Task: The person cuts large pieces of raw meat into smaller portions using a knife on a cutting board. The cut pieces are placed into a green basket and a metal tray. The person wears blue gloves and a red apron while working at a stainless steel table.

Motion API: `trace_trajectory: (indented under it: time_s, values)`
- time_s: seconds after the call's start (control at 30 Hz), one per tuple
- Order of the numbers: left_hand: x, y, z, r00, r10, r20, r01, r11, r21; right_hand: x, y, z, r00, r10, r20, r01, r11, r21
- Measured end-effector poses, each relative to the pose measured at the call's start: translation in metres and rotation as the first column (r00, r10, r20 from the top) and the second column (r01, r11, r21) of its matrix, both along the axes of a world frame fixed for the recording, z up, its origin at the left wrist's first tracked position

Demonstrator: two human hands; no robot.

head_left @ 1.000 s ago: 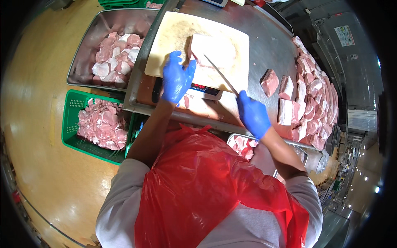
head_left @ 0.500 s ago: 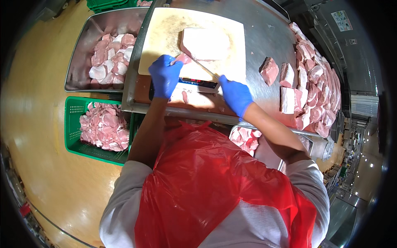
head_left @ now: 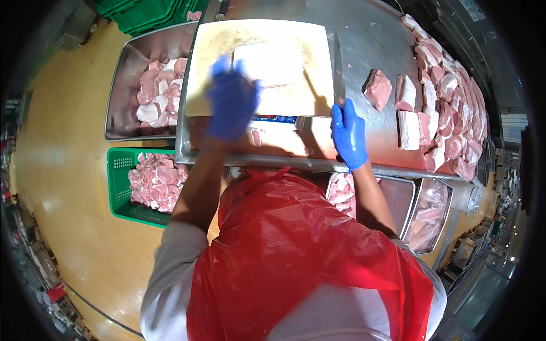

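Slab (head_left: 267, 62) just ahead of blurred left hand (head_left: 232, 101), grip unclear; right hand (head_left: 348, 133) holding knife (head_left: 339, 62), blade pointing away beside board (head_left: 256, 68).

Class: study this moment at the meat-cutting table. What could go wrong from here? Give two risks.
The left hand is blurred in motion over the cutting board, near the knife in the right hand; it might meet the blade. A small meat scrap lies near the table edge and could fall.

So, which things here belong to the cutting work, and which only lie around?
In use:
left hand
right hand
knife
meat slab
cutting board

Lying about:
cut pieces
steel tray
green crate
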State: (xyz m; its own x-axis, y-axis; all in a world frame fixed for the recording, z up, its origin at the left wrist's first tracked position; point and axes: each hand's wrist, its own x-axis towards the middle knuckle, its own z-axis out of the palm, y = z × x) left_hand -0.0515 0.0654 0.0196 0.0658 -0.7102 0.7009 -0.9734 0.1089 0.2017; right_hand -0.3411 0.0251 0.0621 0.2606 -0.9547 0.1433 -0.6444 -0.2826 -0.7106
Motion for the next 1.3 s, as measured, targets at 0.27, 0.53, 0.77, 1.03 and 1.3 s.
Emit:
trace_trajectory:
  time_s: [0.27, 0.53, 0.77, 1.03, 1.3]
  values:
    - [-0.059, -0.096, 0.027, 0.986, -0.004, 0.166, -0.072, 0.89, 0.45, -0.034, -0.008, -0.009, 0.997, -0.051, 0.052, 0.053, 0.998, -0.03]
    - [0.045, -0.001, 0.063, 0.89, -0.454, 0.044, 0.355, 0.75, 0.558, -0.086, 0.034, -0.024, 0.999, -0.034, -0.017, 0.036, 0.984, 0.173]
    - [0.013, 0.049, -0.007, 0.378, 0.019, -0.926, 0.091, 0.994, 0.058, -0.043, 0.009, -0.014, 0.977, 0.15, -0.15, -0.15, 0.989, 0.012]
    - [0.022, 0.023, -0.016, 0.561, -0.123, -0.819, 0.09, 0.992, -0.087, 0.096, -0.008, 0.006, 0.865, 0.415, -0.283, -0.463, 0.877, -0.13]
    - [-0.014, 0.095, -0.027, 0.636, -0.036, -0.771, 0.003, 0.999, -0.045, 0.181, -0.001, 0.028, 0.714, 0.509, -0.481, -0.601, 0.798, -0.048]
